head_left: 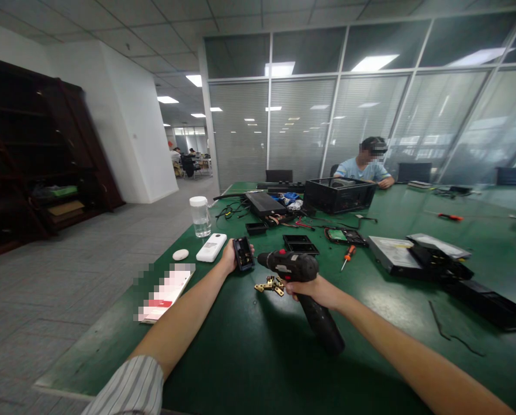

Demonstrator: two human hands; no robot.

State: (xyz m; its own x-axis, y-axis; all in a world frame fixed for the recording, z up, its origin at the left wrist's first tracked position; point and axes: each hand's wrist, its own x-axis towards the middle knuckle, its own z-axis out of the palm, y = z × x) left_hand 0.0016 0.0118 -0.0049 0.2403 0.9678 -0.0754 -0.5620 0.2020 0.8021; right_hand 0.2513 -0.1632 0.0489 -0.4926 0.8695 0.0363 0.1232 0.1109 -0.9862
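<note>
The drill [293,266] looks heavy and hard, so its fat grip is the place to hold. The right hand [310,290] is wrapped there, with the drill's nose at ten o'clock. The box [244,253] looks light and stiff (thin walls might crack), best held by its sides. The left hand [229,257] grasps it, at three o'clock. Gold bits [278,291] lie on the desk [223,357], four o'clock from that hand.
</note>
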